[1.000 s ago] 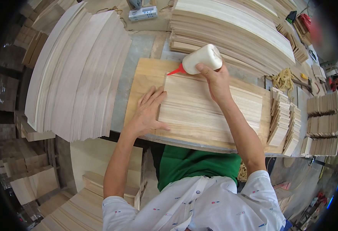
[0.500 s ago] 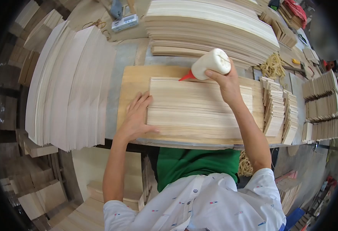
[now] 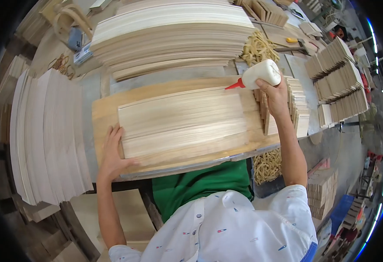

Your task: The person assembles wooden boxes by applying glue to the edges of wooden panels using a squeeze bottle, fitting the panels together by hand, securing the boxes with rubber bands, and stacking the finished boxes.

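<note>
Dispensing along the far edge looks like the step in hand. Right hand (image 3: 275, 97) is wrapped round the white squeeze bottle (image 3: 263, 74), tilted with its red nozzle (image 3: 234, 84) pointing left, tip at the panel's far edge near the right corner; can't tell if it touches. Panel (image 3: 182, 120) of pale wood strips lies flat on the base board (image 3: 105, 114), in front of the person. Left hand (image 3: 112, 155) is spread, thumb apart from fingers, against the panel's left end; grips nothing. My read: next move needs a steady tip, even squeeze, panel braced. Edges: bare board on the left and a strip at the far side. Right is tight: short-slat stacks (image 3: 298, 98) sit just past the panel, under the bottle arm. Near side, bench front edge (image 3: 191, 167) is close. Far plank stack (image 3: 174, 41) limits reach beyond the board.
</note>
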{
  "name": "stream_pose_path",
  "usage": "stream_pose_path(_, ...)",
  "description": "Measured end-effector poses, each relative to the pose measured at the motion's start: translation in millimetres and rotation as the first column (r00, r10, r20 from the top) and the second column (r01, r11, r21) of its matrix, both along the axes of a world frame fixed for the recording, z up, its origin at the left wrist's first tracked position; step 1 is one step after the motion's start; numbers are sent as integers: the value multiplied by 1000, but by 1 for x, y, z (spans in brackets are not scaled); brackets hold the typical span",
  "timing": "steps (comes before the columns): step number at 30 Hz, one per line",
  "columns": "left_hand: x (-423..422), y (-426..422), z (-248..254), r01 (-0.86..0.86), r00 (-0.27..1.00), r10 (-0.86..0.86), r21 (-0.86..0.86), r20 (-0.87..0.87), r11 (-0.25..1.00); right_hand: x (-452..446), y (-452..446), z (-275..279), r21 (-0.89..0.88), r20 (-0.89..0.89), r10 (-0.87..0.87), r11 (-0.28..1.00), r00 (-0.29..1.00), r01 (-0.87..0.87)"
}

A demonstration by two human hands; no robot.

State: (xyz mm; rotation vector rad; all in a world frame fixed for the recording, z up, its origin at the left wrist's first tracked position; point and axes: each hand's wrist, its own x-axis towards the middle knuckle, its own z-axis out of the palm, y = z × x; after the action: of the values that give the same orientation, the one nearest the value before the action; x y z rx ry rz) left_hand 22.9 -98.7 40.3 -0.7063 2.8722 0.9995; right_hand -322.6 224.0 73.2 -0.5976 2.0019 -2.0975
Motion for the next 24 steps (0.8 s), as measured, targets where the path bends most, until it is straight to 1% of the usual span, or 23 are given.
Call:
stream_pose_path(1,0,0,0,0,1000,0,-2,-4,1000,-1,4,2,1,-4,-10,1000,1000,10)
stream_pose_path(3,0,1,-1,4,1000,-4,-15,-5,1000,-2,9,5,77,-5,-55,995,998,55)
stream_pose_path(4,0,1,-1,-2,1000,2,-29,-3,1000,-3,10,6,78,-8,-61,995,998,61)
stream_pose_path(7,3,-2,-7,7,1000,-8,-27,-26,1000,-2,11,11,113,-54,-87,989,995,92)
stream_pose_path(8,3,-2,-6,6,1000,-7,-23,-28,1000,-2,11,15,134,-87,-116,983,989,127)
stream_pose_path(9,2,-1,-4,8,1000,-9,-37,-17,999,-1,11,18,155,-121,-142,975,982,160)
stream_pose_path(10,3,-1,-4,9,1000,-9,-48,-4,999,1,11,20,161,-122,-135,975,983,154)
stream_pose_path(12,4,-4,-9,24,1000,-25,-67,-14,997,7,11,25,-19,35,-146,989,989,147)
stream_pose_path(13,5,-7,-12,42,999,-44,-95,-17,995,10,11,25,-15,41,-134,991,990,135)
stream_pose_path(14,5,-9,-15,22,1000,-22,-97,0,995,14,11,23,-78,113,-103,991,988,112)
stream_pose_path(15,4,-12,-21,50,998,-53,-106,-30,993,21,6,17,-146,199,-57,985,978,87)
stream_pose_path(16,9,-14,-23,68,996,-74,-122,-44,990,34,-6,16,-242,231,28,970,972,30)
stream_pose_path(18,11,-14,-22,74,995,-81,-105,-61,992,62,-35,14,-273,254,129,960,959,-57)
stream_pose_path(20,8,-11,-11,33,999,-33,-52,-2,998,95,-72,6,-314,307,197,945,931,-97)
stream_pose_path(21,9,-14,-11,14,1000,-13,-61,11,998,109,-87,1,-315,322,266,935,909,-162)
stream_pose_path(22,9,-16,-11,25,1000,-25,-15,7,1000,121,-101,-3,-313,330,327,923,886,-224)
stream_pose_path(23,10,-16,-11,42,999,-42,32,-1,999,133,-116,-11,-284,344,353,922,870,-262)
stream_pose_path(24,9,-14,-8,35,999,-35,27,0,999,146,-132,-16,-312,340,385,907,858,-283)
